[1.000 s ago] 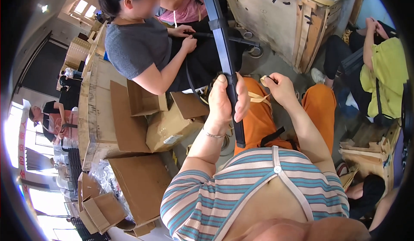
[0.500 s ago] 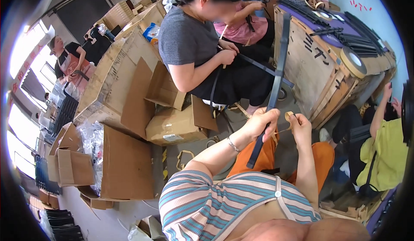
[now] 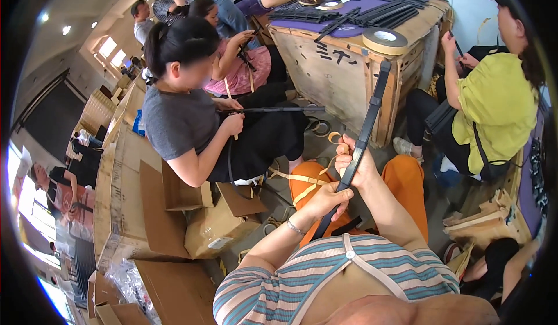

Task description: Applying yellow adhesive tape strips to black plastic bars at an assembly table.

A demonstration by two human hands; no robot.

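A long, flat black strip (image 3: 369, 119) slants up and away in front of my chest, with darker bands across it. My left hand (image 3: 325, 202) is closed round its lower part, thumb along the top. Just above, my right hand (image 3: 361, 165) wraps the strip from the other side. A curl of tan tape (image 3: 334, 137) stands out by the right fingers. More tan tape (image 3: 308, 192) trails over my orange trouser leg. The strip's lowest end is partly hidden by my left hand and top.
A wooden crate (image 3: 325, 69) ahead bears black strips and a large tape roll (image 3: 385, 40). To the left, a person in grey (image 3: 180, 127) holds another strip near open cardboard boxes (image 3: 215, 226). A person in yellow-green (image 3: 494, 110) sits at right.
My right hand has moved from beside the strip onto it, with the tape curl. The left hand has shifted down and left. The view has turned to the right.
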